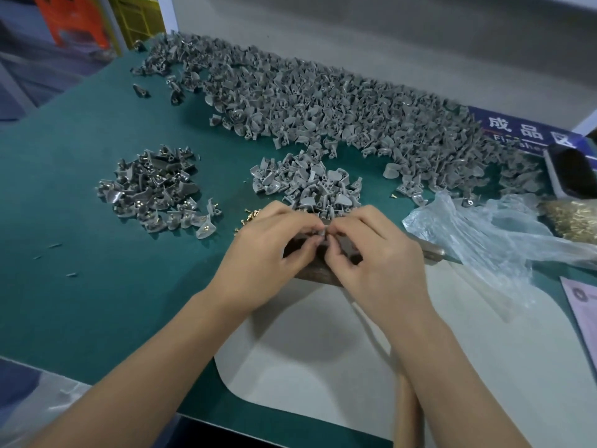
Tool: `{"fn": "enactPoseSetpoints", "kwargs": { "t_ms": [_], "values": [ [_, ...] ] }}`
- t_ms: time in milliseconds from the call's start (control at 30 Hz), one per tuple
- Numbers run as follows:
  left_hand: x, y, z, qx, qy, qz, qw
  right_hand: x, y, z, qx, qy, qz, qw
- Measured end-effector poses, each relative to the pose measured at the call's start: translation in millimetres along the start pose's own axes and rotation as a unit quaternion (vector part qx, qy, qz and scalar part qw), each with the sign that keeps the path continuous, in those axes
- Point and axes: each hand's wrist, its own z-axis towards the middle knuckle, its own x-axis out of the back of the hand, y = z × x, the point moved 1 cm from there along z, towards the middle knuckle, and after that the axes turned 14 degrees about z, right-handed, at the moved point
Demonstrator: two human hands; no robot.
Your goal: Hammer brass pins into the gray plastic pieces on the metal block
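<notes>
Head view shows both hands meeting over a dark metal block (310,253) at the near middle of the green table (97,270); the left hand (274,244) and the right hand (371,250) have fingers curled, fingertips together, pinching one small gray plastic piece (324,233) just above the block; whether a pin sits in it cannot be told; a small heap of gray pieces (307,182) lies just beyond the hands; a broad bank of gray pieces (323,101) runs along the far edge; a separate pile with brass showing (155,189) lies to the left; loose brass pins (247,215) lie beside the left hand; a clear plastic bag (484,234) lies to the right, with a mass of brass pins (571,221) at its far end.
</notes>
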Motion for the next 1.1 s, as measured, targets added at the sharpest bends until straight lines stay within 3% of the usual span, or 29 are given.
{"fn": "enactPoseSetpoints", "kwargs": {
  "t_ms": [500,667,833,1100],
  "values": [
    [-2.2,6.2,-6.0,0.050,0.034,-0.003,0.998,-1.7,2.2,-2.1,-0.096,0.024,0.149,0.984],
    [-2.2,2.9,-7.7,0.051,0.048,-0.023,0.997,-3.5,-1.6,-1.3,-0.076,0.019,0.116,0.990],
    [-2.7,3.6,-11.4,0.076,0.057,-0.058,0.994,2.2,1.8,2.0,-0.075,-0.017,0.153,0.985],
    [-5.1,8.7,-11.8,0.090,0.039,-0.100,0.990,7.0,10.8,2.8,-0.132,-0.026,0.263,0.955]
  ]
}}
